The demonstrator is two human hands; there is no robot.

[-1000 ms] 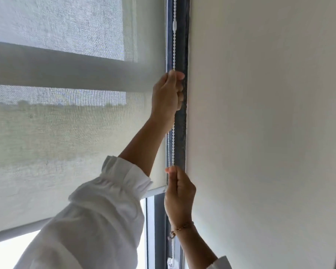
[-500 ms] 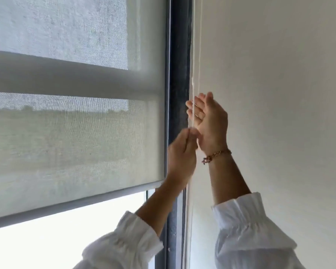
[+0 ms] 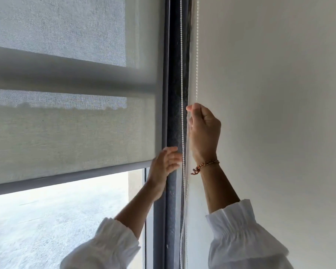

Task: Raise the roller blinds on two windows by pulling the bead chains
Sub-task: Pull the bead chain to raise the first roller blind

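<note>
A grey mesh roller blind (image 3: pixel 72 136) covers most of the window, its bottom bar (image 3: pixel 66 178) slanting across the lower left. Two strands of white bead chain (image 3: pixel 181 74) hang along the dark window frame (image 3: pixel 175 94) and the wall edge. My right hand (image 3: pixel 204 133), with a braided bracelet at the wrist, is closed around the right-hand strand at about mid height. My left hand (image 3: pixel 164 166) is lower, beside the left strand, fingers spread and slightly blurred, holding nothing.
A plain white wall (image 3: pixel 270 113) fills the right half of the view. Below the blind's bottom bar, bare glass (image 3: pixel 56 220) shows bright ground outside. Both arms wear white sleeves with gathered cuffs.
My left hand has let go of the chain and dropped lower with its fingers apart. My right hand has closed on the chain. The blind's bottom bar sits higher than one second ago.
</note>
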